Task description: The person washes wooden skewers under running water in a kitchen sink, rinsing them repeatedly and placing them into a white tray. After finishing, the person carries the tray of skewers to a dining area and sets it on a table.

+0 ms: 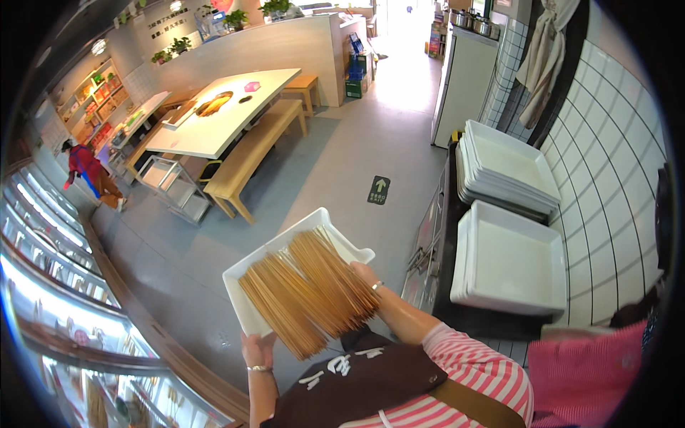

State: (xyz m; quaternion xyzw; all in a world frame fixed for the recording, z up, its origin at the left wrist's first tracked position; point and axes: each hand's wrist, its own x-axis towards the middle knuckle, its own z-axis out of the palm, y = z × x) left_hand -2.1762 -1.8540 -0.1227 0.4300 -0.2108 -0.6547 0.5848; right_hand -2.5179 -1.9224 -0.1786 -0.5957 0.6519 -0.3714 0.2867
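Note:
A white plastic tray (pixel 267 249) is held out in front of my apron, tilted in the view. Bundles of thin wooden skewers (pixel 310 291) lie in it side by side, their near ends jutting past the tray's edge towards me. At the tray's lower left corner, my left hand (pixel 258 349) grips the rim. My right hand (pixel 366 275) grips the opposite side, its fingers partly hidden by the tray and skewers.
On the right, stacked white trays (pixel 511 257) stand on a dark counter (pixel 487 321). Glass-fronted display fridges (pixel 69 299) line the left. Ahead are a wooden bench (pixel 262 147), a long table (pixel 267 88) and a metal trolley (pixel 176 190). A person (pixel 91 171) stands far left.

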